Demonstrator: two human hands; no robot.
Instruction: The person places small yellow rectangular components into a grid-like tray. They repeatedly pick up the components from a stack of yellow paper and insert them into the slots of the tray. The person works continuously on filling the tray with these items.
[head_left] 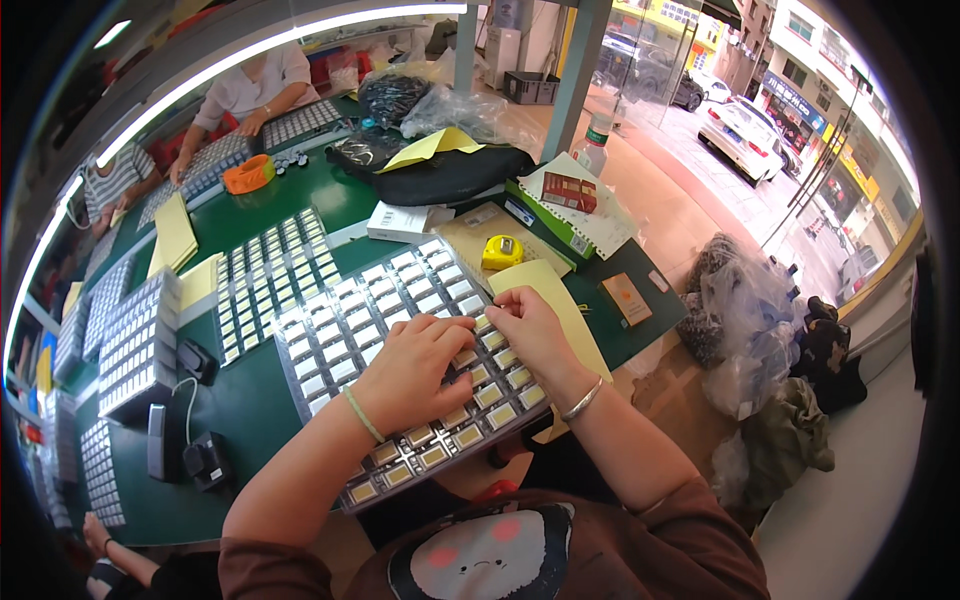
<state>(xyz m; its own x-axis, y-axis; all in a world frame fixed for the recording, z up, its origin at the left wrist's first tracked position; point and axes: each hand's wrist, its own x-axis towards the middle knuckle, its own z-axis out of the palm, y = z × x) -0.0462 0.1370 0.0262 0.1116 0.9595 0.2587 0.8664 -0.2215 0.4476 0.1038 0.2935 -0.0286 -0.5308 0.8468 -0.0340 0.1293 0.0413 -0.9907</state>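
A clear plastic tray (328, 352) slants across the table's near edge in front of me. Its grid holds small rectangular pieces: white-topped ones on the far left side, yellow-faced ones with silvery frames on the near right side. My left hand (415, 370) rests over the middle of the tray, fingers bent and the thumb apart from them, touching the pieces. At the tray's right side, my right hand (530, 330) has thumb and forefinger pinched together above the pieces. Whatever lies between those fingertips is too small to make out.
A second filled tray (275, 280) lies left, beside stacked trays (140, 345) and black adapters (205, 460). Yellow paper (560, 310), a yellow tape measure (502, 252) and a small box (627, 299) sit right. Co-workers sit far left; plastic bags (745, 340) fill the floor right.
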